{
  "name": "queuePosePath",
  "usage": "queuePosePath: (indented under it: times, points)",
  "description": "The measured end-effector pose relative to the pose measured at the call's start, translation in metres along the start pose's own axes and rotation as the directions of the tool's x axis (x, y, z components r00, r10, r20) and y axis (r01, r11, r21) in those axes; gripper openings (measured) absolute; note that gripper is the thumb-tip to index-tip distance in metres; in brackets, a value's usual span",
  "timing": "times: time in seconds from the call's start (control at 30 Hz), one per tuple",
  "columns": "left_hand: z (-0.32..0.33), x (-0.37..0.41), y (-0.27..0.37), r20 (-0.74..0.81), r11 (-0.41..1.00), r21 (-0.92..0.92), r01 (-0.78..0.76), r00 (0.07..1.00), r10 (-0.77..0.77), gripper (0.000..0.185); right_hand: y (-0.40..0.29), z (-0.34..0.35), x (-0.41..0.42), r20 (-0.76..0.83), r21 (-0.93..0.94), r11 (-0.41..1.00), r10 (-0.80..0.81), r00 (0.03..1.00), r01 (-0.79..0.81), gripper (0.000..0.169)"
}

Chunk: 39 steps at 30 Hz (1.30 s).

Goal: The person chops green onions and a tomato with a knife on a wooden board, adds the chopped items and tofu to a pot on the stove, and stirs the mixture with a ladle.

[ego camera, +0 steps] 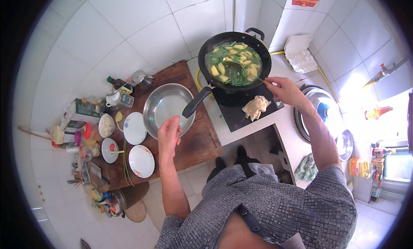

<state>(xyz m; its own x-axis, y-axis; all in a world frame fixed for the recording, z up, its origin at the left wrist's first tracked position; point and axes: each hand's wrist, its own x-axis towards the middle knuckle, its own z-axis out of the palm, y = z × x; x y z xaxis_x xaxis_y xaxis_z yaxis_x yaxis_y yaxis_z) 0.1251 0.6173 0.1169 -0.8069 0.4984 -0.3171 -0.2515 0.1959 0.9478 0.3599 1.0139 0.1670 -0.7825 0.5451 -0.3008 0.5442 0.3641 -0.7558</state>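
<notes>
A black wok (pixel 202 60) stands on the black cooktop (pixel 232 120) and holds liquid with yellow wedges and green pieces of vegetable. My right hand (pixel 284 89) grips the handle of a ladle (pixel 263 80) at the wok's near right rim; the ladle's bowl lies in the liquid. My left hand (pixel 170 136) hovers over the near edge of a wide stainless steel basin (pixel 155 103), holding nothing that I can see, its fingers partly curled. Just beyond it, the wok's long black handle (pixel 196 102) reaches over the basin. A folded light cloth (pixel 256 107) lies on the cooktop.
Left on the wooden table (pixel 206 139) are white plates (pixel 142 162), bowls (pixel 109 150), long green stalks (pixel 125 165), a cleaver (pixel 98 173) and bottles (pixel 117 82). To the right are an egg carton (pixel 298 53), a large metal lid (pixel 317 103) and a green cloth (pixel 306 168).
</notes>
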Motion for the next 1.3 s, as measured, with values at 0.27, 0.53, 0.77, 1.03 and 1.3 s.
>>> queuePosePath:
  times: [0.27, 0.53, 0.77, 1.03, 1.3]
  points:
    - [-0.007, -0.021, 0.006, -0.062, 0.997, -0.076, -0.029, 0.998, 0.025, 0.035, 0.016, 0.015, 0.027, -0.215, 0.049, 0.999, 0.003, 0.977, 0.008, 0.045]
    - [0.006, -0.028, 0.015, -0.068, 0.992, -0.101, -0.07, 0.996, 0.063, 0.032, 0.015, 0.033, -0.018, -0.112, 0.126, 0.991, -0.021, 0.993, 0.035, 0.044]
    - [0.021, -0.029, 0.018, -0.027, 0.991, -0.091, -0.094, 0.995, 0.092, 0.031, 0.016, 0.026, -0.047, -0.055, 0.178, 0.984, 0.042, 0.998, -0.031, 0.043]
    - [0.03, -0.041, 0.02, 0.009, 0.993, -0.106, -0.06, 0.998, 0.061, 0.03, 0.006, 0.024, -0.061, -0.277, 0.278, 0.961, 0.077, 0.958, 0.004, 0.044]
    - [0.036, -0.045, 0.013, 0.009, 0.989, -0.143, -0.031, 0.999, 0.033, 0.029, 0.019, 0.031, -0.075, -0.51, 0.104, 0.969, -0.142, 0.848, 0.224, 0.049]
